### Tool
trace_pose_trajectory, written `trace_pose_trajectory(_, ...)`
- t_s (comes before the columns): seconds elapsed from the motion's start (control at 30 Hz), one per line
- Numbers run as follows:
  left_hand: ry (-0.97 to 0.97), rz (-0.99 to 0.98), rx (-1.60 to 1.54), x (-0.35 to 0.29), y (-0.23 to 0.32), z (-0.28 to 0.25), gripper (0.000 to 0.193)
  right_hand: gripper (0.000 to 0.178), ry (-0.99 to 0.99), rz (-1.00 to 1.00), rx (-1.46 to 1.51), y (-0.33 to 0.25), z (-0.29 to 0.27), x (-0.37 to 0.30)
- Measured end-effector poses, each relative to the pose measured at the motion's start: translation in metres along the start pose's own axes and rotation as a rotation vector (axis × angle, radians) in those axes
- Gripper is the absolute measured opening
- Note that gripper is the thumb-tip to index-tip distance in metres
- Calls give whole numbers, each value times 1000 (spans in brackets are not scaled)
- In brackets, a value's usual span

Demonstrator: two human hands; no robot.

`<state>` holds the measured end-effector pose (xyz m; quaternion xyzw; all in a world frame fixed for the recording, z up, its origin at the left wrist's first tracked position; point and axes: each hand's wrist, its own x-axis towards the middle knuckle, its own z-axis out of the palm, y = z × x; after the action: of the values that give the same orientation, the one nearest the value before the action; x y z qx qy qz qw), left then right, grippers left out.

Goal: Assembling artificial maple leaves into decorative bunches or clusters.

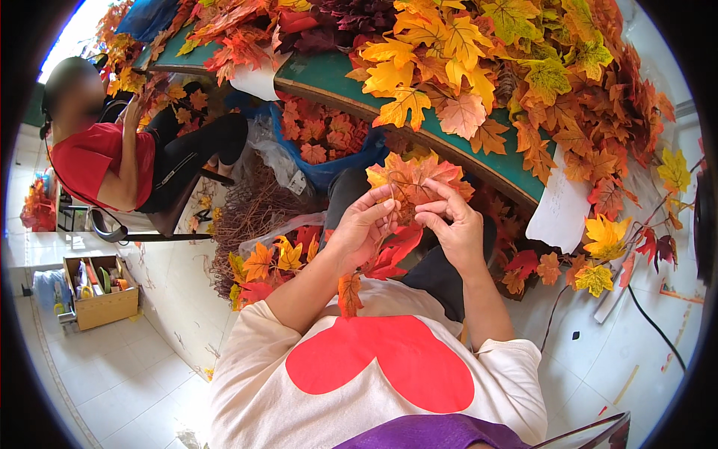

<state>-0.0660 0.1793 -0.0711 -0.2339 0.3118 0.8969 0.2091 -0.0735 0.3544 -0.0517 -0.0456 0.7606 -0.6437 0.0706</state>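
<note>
Over my lap, my left hand [365, 223] is closed, fingers and thumb pinched on the thin brown stem of an artificial maple leaf garland. Its orange-red maple leaves [430, 173] fan out just beyond my fingertips. My right hand [455, 224] is beside them, thumb and forefinger brought together close to the stem; whatever lies between these fingertips is too small to make out. Below and between the hands hang red leaves [395, 254], and an orange leaf [349, 295] dangles under my left wrist. More yellow and orange leaves [277, 258] lie left of my left forearm.
A green-topped table [479, 161] ahead carries heaps of artificial leaves [553, 67]. Under it stands a blue bag [321, 170] of red leaves, near a pile of brown vines [258, 206]. Another person [105, 165] sits at the left, behind a box of supplies [105, 295]. A black cable [657, 329] crosses the right.
</note>
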Motion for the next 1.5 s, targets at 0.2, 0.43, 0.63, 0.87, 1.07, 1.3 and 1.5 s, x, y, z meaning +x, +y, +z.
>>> trace_pose_trajectory(0.2,-22,22,-8,2,-4,-2,22,46,-11,3,10,-2,3,-3)
trace_pose_trajectory(0.43,-87,74,-38,1,-10,-3,18,47,-51,-55,-92,-7,11,-8)
trace_pose_trajectory(0.63,-64,86,18,-2,-12,1,19,51,-42,-16,-103,-10,6,-13)
trace_pose_trajectory(0.87,-53,155,105,-2,-10,-8,20,68,-44,-58,-141,-51,-11,-27)
trace_pose_trajectory(1.07,-47,120,70,-5,-9,2,18,58,-129,-21,-146,-33,1,-25)
trace_pose_trajectory(1.3,-115,118,33,-13,-7,9,18,62,-64,-111,-267,-23,12,-23)
trace_pose_trajectory(1.5,-136,161,30,-16,-9,11,20,63,-3,-162,-268,-23,13,-25)
